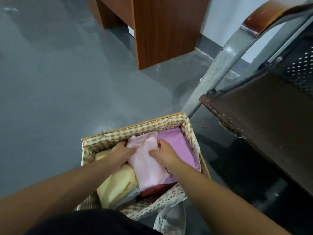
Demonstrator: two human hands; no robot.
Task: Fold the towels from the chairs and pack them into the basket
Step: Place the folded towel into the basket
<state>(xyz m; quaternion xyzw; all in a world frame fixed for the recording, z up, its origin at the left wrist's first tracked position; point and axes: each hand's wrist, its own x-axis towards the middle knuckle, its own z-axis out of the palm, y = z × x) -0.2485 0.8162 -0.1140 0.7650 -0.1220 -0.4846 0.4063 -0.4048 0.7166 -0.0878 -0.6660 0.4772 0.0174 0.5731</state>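
Observation:
A woven basket [135, 127] with a checked cloth lining stands on the grey floor in front of me. A folded pale pink towel [147, 163] lies in its middle. My left hand [120, 153] grips the towel's left edge and my right hand [165, 154] grips its right edge, both inside the basket. Under and beside it lie a folded purple towel [177, 143] on the right, a yellow towel [118, 184] on the left, a light blue one [130, 195] and a dark red one [152, 190] near me.
A dark brown chair seat [262, 124] with a grey metal leg [220, 65] and a wooden armrest [271, 12] stands to the right of the basket. A brown wooden cabinet [162, 31] stands at the back. My grey shoe [171, 219] is beside the basket's near corner.

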